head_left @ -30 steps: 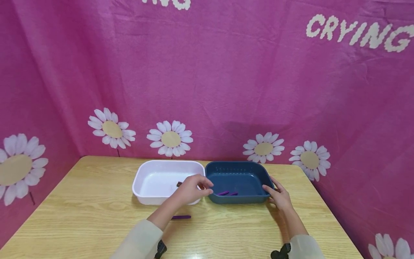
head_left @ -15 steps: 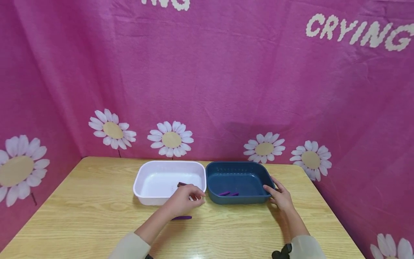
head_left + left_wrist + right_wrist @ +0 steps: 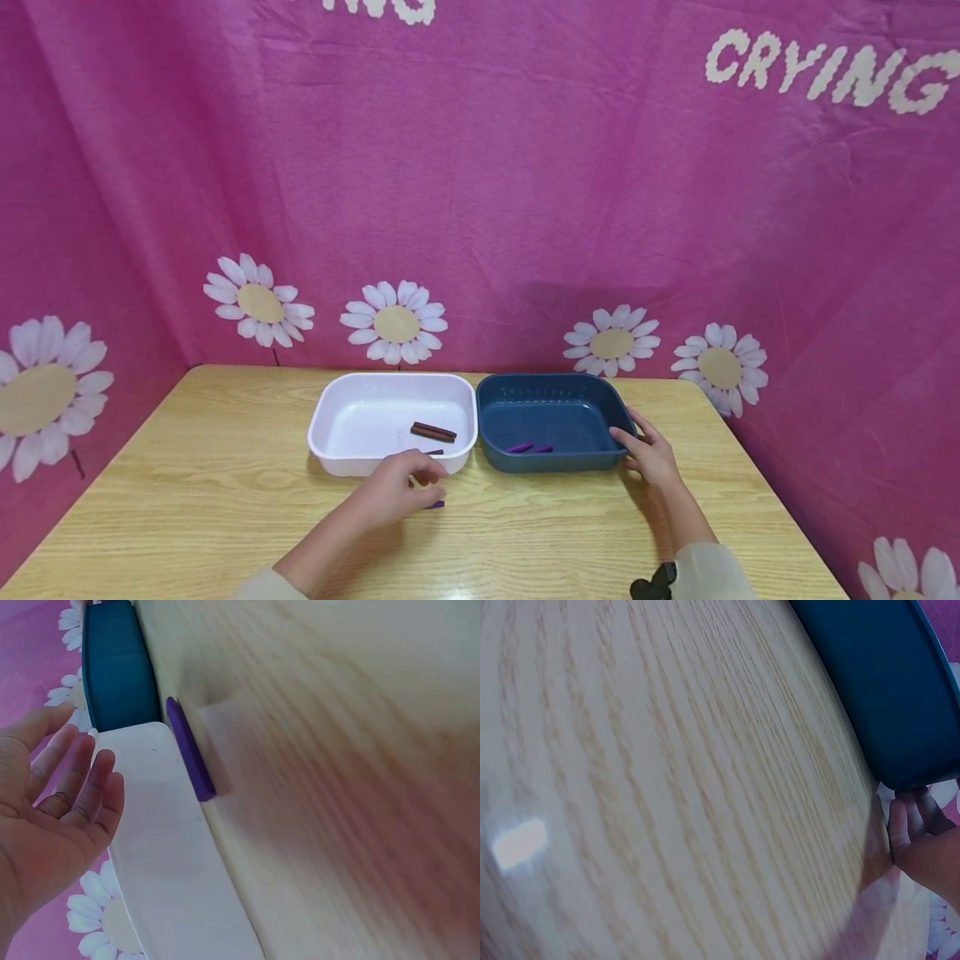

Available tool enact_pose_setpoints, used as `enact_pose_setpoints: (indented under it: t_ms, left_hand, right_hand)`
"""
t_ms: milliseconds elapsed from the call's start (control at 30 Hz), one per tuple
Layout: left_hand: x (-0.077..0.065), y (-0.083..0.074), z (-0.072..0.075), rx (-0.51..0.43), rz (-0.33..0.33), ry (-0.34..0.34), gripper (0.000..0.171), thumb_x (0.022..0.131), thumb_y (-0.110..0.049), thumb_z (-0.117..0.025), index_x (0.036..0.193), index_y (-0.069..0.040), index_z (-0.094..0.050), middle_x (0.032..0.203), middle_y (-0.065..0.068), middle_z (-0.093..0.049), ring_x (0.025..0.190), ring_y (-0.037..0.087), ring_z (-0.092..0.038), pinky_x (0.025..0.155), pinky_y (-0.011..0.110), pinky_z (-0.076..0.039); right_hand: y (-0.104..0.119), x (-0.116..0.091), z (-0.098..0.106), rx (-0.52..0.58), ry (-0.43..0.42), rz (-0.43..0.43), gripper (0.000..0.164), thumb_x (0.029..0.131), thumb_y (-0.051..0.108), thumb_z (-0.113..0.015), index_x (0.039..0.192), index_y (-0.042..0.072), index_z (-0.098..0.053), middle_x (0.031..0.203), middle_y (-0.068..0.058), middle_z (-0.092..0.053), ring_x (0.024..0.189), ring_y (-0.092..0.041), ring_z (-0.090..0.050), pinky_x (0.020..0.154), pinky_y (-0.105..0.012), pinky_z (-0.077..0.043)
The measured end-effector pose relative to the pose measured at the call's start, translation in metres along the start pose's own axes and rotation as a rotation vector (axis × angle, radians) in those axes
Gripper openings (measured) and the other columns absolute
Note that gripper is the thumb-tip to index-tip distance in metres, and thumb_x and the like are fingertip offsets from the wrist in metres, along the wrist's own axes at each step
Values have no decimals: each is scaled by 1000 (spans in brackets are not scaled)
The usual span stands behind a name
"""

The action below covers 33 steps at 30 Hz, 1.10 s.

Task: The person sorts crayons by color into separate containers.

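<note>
My left hand hovers over the table just in front of the white tub, fingers loosely bent and holding nothing. Below its fingertips lies a purple crayon, partly hidden in the head view; the left wrist view shows the whole crayon along the tub's near side. At the right end of the dark blue tub, my right hand grips the corner, thumb over the rim and fingers outside. Two purple crayons lie in the blue tub. Brown sticks, apparently crayons, lie in the white one.
Both tubs stand side by side near the back of the wooden table. A dark stick end shows inside the white tub's front wall. Behind hangs a pink cloth with printed daisies, also along both sides.
My left hand has moved left and toward me, from the gap between the tubs to over the purple crayon, uncovering the brown sticks. The right hand stays on the blue tub.
</note>
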<state>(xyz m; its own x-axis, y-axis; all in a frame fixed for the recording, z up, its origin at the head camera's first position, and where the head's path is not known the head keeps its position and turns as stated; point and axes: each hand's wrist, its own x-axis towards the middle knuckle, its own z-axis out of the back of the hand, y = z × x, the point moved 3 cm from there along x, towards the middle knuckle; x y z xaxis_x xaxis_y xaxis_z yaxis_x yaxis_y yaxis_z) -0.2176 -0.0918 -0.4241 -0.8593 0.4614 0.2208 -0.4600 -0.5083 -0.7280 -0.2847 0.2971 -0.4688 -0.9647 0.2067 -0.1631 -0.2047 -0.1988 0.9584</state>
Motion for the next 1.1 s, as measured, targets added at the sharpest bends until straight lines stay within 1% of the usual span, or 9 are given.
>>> enact_pose_setpoints:
  t_ms: [367, 467, 500, 600, 700, 733, 833, 967, 1100]
  left_hand:
    - [-18, 21, 8, 59, -36, 17, 20, 80, -12, -71, 97, -1, -69, 93, 9, -68, 82, 16, -59, 72, 26, -49]
    - [-23, 28, 10, 69, -75, 2, 21, 79, -12, -71, 96, -1, -68, 90, 9, -68, 79, 15, -59, 71, 25, -49]
    - [-25, 32, 11, 79, -106, -8, 20, 79, -13, -71, 96, -2, -68, 90, 8, -67, 78, 13, -58, 69, 24, -48]
    - [-28, 36, 13, 87, -116, -23, 20, 78, -13, -72, 95, -2, -68, 88, 7, -66, 77, 13, -58, 68, 23, -48]
    - [-28, 40, 13, 115, -82, -9, 21, 76, -12, -73, 95, -3, -68, 89, 6, -66, 79, 14, -58, 70, 24, -48]
    - [-28, 38, 14, 122, -42, 3, 23, 74, -11, -74, 95, -3, -68, 89, 6, -66, 80, 16, -58, 72, 25, -49]
    - [-27, 40, 14, 162, -5, 34, 25, 73, -9, -74, 96, -3, -68, 89, 5, -65, 80, 16, -57, 73, 26, -48]
    - [-26, 41, 14, 196, 13, 57, 26, 73, -9, -74, 97, -3, -69, 88, 3, -65, 79, 13, -55, 72, 25, -46]
    - [-26, 44, 12, 195, 29, 72, 25, 73, -6, -73, 96, 0, -68, 87, 4, -64, 78, 13, -54, 71, 25, -46]
  right_hand:
    - [1, 0, 0, -10, 8, -5, 65, 91, 29, -59, 148, 18, -29, 139, -27, -40, 85, -5, -61, 70, -21, -52]
    - [0, 0, 0, -9, 11, -7, 65, 91, 29, -59, 148, 18, -29, 139, -27, -39, 86, -5, -61, 71, -20, -52]
    - [0, -1, 0, -7, 11, -9, 65, 91, 29, -59, 148, 18, -29, 139, -27, -39, 86, -5, -61, 71, -20, -52]
    - [0, -1, 0, 2, 9, -16, 65, 91, 29, -59, 148, 18, -29, 140, -27, -39, 87, -6, -61, 71, -20, -52]
    - [0, -1, 0, -1, 10, -20, 65, 91, 29, -59, 148, 18, -29, 140, -27, -39, 87, -5, -61, 71, -19, -52]
    - [0, -1, 0, -2, 9, -21, 65, 91, 29, -59, 148, 18, -29, 140, -27, -39, 87, -5, -61, 71, -19, -51]
    - [0, -1, 1, -15, 9, -21, 65, 91, 30, -59, 148, 18, -29, 140, -27, -39, 86, -5, -61, 71, -20, -51]
    - [-1, -1, 1, -23, 12, -22, 65, 91, 30, -59, 148, 18, -28, 140, -27, -39, 89, -7, -60, 72, -21, -52]
    - [0, -1, 1, -19, 15, -16, 66, 91, 30, -59, 148, 18, -28, 142, -26, -37, 92, -9, -60, 73, -21, -52]
